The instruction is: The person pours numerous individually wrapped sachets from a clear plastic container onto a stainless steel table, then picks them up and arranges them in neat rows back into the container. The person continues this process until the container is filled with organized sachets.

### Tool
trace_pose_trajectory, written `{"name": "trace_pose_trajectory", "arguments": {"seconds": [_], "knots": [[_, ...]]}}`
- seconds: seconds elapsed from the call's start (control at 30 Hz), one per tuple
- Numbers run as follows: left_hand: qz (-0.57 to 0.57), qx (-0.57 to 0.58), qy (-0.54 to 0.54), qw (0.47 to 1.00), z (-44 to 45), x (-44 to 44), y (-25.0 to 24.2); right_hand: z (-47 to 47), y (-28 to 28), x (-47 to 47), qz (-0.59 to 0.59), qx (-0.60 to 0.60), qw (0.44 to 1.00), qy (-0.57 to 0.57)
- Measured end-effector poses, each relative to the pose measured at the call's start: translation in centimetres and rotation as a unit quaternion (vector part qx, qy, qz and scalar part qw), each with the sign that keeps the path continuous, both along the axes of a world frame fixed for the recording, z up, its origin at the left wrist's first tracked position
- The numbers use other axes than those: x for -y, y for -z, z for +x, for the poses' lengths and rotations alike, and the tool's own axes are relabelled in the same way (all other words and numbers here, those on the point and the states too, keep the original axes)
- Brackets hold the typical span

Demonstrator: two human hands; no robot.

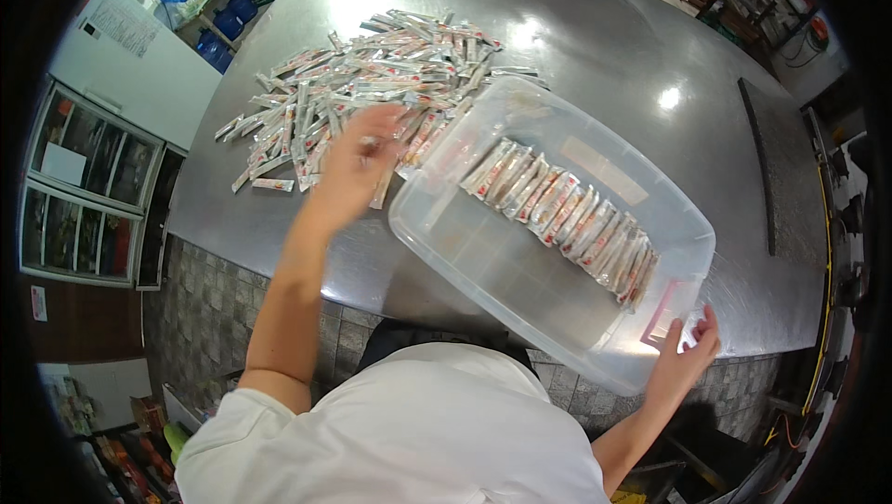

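My left hand (367, 155) is blurred over the near right edge of a heap of small wrapped packets (390, 65); I cannot tell whether it holds one. The packets are slim, in clear wrappers with red print. A translucent plastic bin (453, 253) stands at an angle right of the heap, its near corner past the table's edge. Inside it, similar packets (557, 208) lie side by side in a long row. My right hand (686, 354) is at the bin's right end, by a pink-outlined label, its fingers curled at the wall.
All this is on a large stainless steel table (613, 79). A dark flat slab (794, 176) lies at its right side. A glass-door refrigerator (83, 183) stands to the left, with shelves and blue water jugs (226, 20) behind it.
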State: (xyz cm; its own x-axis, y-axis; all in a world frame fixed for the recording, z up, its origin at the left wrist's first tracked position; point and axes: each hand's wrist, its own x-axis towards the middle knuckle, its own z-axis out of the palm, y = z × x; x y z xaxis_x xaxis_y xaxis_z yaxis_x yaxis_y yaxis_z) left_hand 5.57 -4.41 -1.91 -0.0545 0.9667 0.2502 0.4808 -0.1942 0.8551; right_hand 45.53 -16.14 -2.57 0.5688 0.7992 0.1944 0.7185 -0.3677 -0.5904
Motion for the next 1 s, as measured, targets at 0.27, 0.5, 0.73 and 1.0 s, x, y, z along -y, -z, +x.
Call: {"name": "trace_pose_trajectory", "arguments": {"seconds": [0.27,0.5,0.73,1.0], "knots": [[0.013,-0.427,-0.045,0.903,-12.0,3.8,10.5,-13.8,-4.8,-3.1,0.179,-0.070,0.952,-0.238],[0.145,-0.351,-0.032,0.924,-12.9,0.6,12.3,-30.9,0.1,-4.7,-0.104,-0.155,0.750,-0.634],[0.044,-0.164,-0.119,0.978,-17.1,5.0,10.3,-40.5,6.3,-11.7,0.133,0.050,0.892,-0.430],[0.121,-0.179,-0.085,0.973,-22.5,7.1,16.7,-43.8,12.0,-16.2,-0.017,0.156,0.905,-0.396]]}}
